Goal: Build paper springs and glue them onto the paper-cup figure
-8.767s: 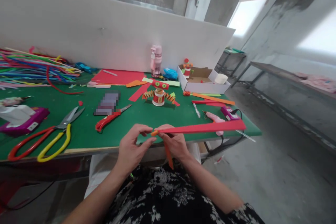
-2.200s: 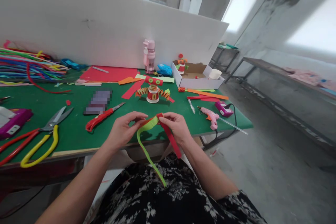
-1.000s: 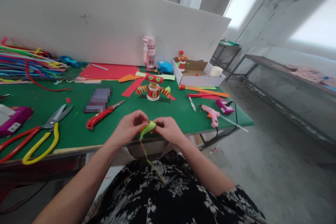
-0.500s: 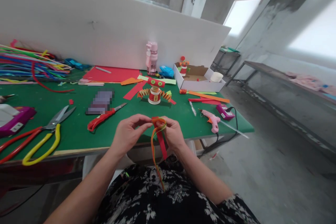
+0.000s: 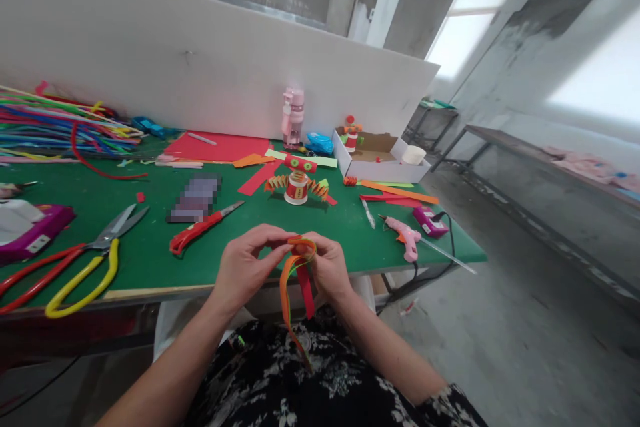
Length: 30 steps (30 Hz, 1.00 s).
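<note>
Both hands are working just off the near edge of the green table [image 5: 150, 250], above the lap. The left hand [image 5: 245, 268] and right hand [image 5: 327, 270] are pinching, thumbs against fingertips, the crossed top of two paper strips; the folded stub [image 5: 301, 247] is sitting between the fingertips. The red strip [image 5: 306, 290] and the orange-green strip [image 5: 283, 293] are hanging loose below it toward the lap. My read is that only a few folds are stacked and most of both lengths is not yet folded. On the table a paper-cup figure [image 5: 297, 185] with pleated arms is standing upright mid-table. A pink glue gun [image 5: 403, 235] is lying to the right, yellow-handled scissors [image 5: 85, 268] and a red-handled cutter [image 5: 200, 230] to the left, a pile of pipe cleaners [image 5: 60, 133] far left, and an open white box [image 5: 380, 161] at the back right. A white board [image 5: 200, 73] is backing the table, with bare concrete walls, a bright window and an empty bench to the right.
</note>
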Tool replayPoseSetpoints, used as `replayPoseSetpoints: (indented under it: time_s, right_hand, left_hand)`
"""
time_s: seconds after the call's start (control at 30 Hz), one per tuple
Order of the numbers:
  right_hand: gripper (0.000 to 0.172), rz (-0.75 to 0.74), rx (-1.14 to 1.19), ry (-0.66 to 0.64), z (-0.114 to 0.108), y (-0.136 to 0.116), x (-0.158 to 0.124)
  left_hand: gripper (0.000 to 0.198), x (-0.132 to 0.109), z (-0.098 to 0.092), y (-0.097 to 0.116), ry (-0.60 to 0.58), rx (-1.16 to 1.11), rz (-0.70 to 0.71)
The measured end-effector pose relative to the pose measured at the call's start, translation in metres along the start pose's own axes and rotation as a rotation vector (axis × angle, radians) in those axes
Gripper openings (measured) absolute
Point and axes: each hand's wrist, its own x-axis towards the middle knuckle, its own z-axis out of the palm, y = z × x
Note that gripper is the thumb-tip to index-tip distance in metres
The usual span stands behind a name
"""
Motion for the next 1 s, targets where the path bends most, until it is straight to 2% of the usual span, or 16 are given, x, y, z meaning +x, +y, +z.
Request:
replayPoseSetpoints:
  time_s: [0.1,0.23,0.3,0.4,0.53,0.6,0.67,0.7,0.73,0.77,0.87,0.9,0.93,1.0]
  right_hand:
    - [0.031,0.009,-0.023,0.036,0.003,0.001,-0.001]
    - [0.024,-0.127,-0.253,0.133,0.003,-0.006,-0.004]
    - [0.02,-0.13,-0.307,0.184,0.0,-0.008,-0.005]
    - [0.023,-0.027,-0.183,0.283,-0.014,-0.003,-0.001]
    - [0.034,0.186,0.14,0.344,-0.05,0.008,0.009]
    - [0.036,0.222,0.127,0.499,-0.068,0.006,0.011]
    - [0.034,0.068,-0.062,0.756,-0.078,-0.004,0.01]
    - [0.031,-0.061,-0.216,0.823,-0.078,-0.011,0.007]
    - [0.029,-0.2,-0.394,0.803,-0.075,-0.02,0.004]
    - [0.027,-0.291,-0.579,0.661,-0.068,-0.028,0.001]
    - [0.026,-0.401,-0.862,0.058,-0.038,-0.049,-0.007]
    - [0.025,-0.396,-0.886,-0.055,-0.029,-0.053,-0.008]
    - [0.023,-0.375,-0.885,-0.123,-0.02,-0.055,-0.007]
    - [0.014,-0.298,-0.82,-0.171,-0.011,-0.056,-0.005]
  left_hand:
    - [0.013,-0.001,0.002,-0.002,0.061,0.097,0.022]
    - [0.016,-0.001,0.001,-0.008,0.067,0.169,-0.08]
    - [0.018,0.0,-0.001,-0.011,0.057,0.157,-0.135]
    - [0.022,0.002,-0.004,-0.016,0.032,0.063,-0.24]
    - [0.03,0.005,-0.011,-0.02,0.033,-0.085,-0.393]
    - [0.031,0.007,-0.015,-0.021,0.044,-0.104,-0.448]
    - [0.032,0.01,-0.018,-0.02,0.047,-0.076,-0.476]
    - [0.031,0.011,-0.019,-0.019,0.032,-0.042,-0.474]
    - [0.031,0.013,-0.02,-0.017,-0.002,0.0,-0.459]
    - [0.031,0.015,-0.02,-0.014,-0.053,0.049,-0.431]
    - [0.026,0.019,-0.017,-0.001,-0.241,0.201,-0.268]
    - [0.025,0.019,-0.016,0.004,-0.28,0.24,-0.203]
    - [0.023,0.02,-0.014,0.01,-0.301,0.27,-0.144]
    - [0.021,0.019,-0.013,0.02,-0.311,0.3,-0.066]
